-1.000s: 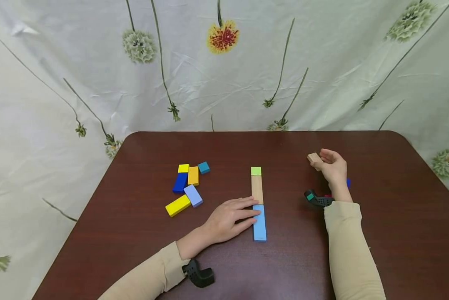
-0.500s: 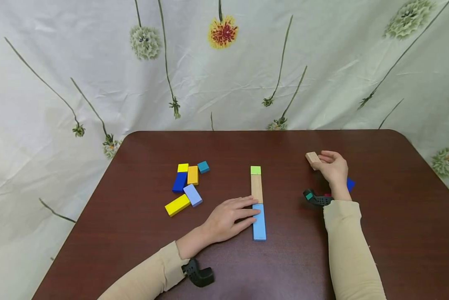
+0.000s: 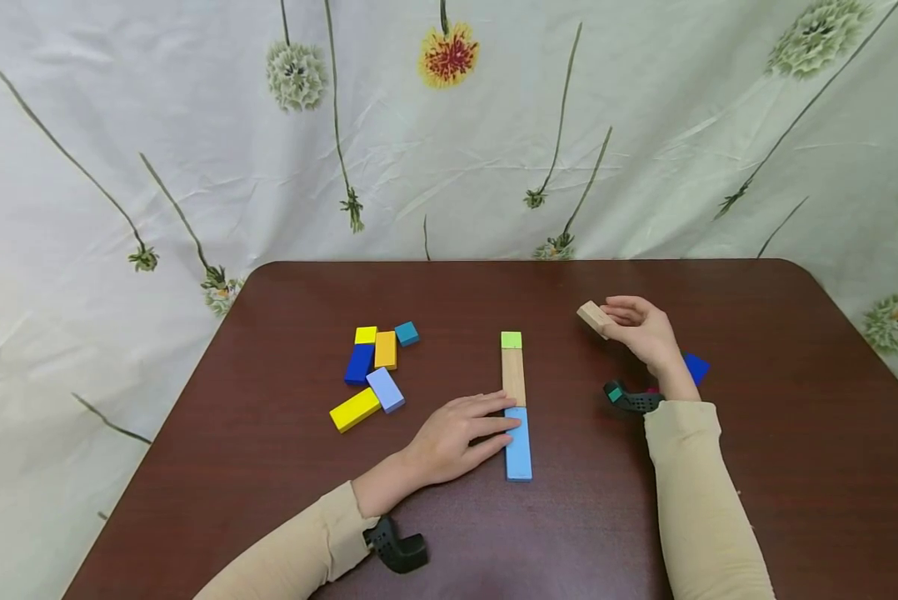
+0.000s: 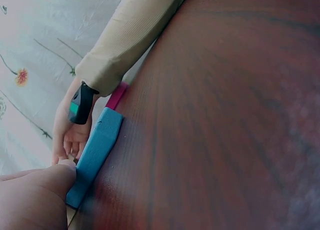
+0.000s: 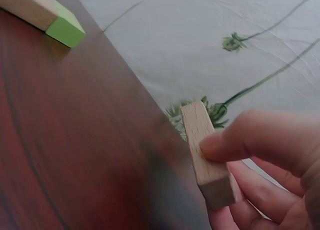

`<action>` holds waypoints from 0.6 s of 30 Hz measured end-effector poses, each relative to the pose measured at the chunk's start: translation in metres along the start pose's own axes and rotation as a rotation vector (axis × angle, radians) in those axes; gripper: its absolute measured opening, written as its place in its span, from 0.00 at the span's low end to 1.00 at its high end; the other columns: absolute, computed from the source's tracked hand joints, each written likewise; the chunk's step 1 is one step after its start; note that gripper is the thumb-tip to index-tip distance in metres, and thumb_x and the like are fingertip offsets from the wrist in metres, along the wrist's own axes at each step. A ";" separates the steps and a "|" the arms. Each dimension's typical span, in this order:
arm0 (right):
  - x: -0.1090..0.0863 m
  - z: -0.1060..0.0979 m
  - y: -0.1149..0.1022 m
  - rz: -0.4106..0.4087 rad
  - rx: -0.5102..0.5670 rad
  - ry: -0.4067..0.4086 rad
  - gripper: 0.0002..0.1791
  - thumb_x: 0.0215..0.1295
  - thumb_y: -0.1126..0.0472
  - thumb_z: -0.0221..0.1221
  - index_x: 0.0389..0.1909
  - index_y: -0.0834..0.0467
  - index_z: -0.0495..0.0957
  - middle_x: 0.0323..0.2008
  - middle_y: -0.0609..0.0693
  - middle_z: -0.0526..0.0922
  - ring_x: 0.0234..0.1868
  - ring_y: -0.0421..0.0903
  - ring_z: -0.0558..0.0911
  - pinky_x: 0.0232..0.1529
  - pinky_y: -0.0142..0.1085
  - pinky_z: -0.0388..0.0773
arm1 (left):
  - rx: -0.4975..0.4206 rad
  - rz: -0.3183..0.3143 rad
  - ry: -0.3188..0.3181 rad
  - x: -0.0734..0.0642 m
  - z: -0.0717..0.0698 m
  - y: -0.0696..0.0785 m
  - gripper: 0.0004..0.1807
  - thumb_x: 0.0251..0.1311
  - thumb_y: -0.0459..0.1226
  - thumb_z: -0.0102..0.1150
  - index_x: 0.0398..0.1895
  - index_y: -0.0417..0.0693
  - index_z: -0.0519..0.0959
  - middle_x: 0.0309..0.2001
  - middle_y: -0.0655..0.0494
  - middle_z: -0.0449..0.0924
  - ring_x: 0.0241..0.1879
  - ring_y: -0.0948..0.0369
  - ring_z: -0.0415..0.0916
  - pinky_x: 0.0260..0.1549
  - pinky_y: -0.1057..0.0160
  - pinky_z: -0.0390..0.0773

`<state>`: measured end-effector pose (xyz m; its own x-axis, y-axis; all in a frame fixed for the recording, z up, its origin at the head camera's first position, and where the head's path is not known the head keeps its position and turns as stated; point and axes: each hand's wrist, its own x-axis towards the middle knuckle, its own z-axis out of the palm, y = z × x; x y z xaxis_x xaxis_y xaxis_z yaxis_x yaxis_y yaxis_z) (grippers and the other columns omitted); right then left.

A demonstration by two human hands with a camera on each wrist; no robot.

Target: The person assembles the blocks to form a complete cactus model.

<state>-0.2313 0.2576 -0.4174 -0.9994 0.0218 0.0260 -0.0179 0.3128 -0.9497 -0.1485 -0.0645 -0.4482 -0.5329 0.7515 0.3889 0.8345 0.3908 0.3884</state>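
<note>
A row of blocks lies end to end on the table: a lime green block [image 3: 511, 340] at the far end, a plain wooden block [image 3: 514, 375] in the middle and a light blue block [image 3: 519, 462] nearest. My left hand [image 3: 452, 442], fingers straight and spread, rests with its fingertips along the left side and top of the row, mainly at the light blue block. To the right of the row, my right hand [image 3: 646, 337] pinches another plain wooden block [image 5: 200, 140] between thumb and fingers. That block tilts toward the row, held apart from it.
On the left lie a dark blue block [image 3: 360, 364], an orange block [image 3: 385, 350], a periwinkle block [image 3: 386, 390], a teal block [image 3: 407, 334] and yellow blocks [image 3: 355, 410]. A blue block [image 3: 695, 367] sits by the right wrist; a magenta block [image 4: 117, 96] is partly hidden.
My right hand has moved left with the wooden block, nearer the row, and more of the blue block by that wrist shows. The left hand stays in place.
</note>
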 end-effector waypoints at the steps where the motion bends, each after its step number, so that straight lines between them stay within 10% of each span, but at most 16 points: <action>1: 0.000 0.001 0.000 -0.005 -0.001 -0.020 0.28 0.60 0.67 0.62 0.60 0.68 0.67 0.56 0.66 0.73 0.43 0.31 0.75 0.41 0.25 0.76 | 0.002 0.001 0.001 0.000 0.000 0.000 0.17 0.64 0.42 0.55 0.55 0.53 0.79 0.61 0.55 0.71 0.65 0.59 0.62 0.61 0.57 0.63; 18: 0.000 0.027 -0.012 -0.127 -0.136 -0.321 0.17 0.58 0.66 0.63 0.50 0.66 0.77 0.52 0.63 0.77 0.48 0.56 0.75 0.44 0.41 0.76 | 0.013 0.007 -0.006 0.000 -0.002 -0.006 0.17 0.65 0.43 0.55 0.55 0.53 0.79 0.62 0.56 0.70 0.65 0.61 0.61 0.62 0.59 0.61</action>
<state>-0.2314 0.2282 -0.4145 -0.9480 -0.3175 0.0212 -0.1600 0.4179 -0.8943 -0.1539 -0.0679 -0.4491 -0.5261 0.7575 0.3865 0.8401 0.3923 0.3745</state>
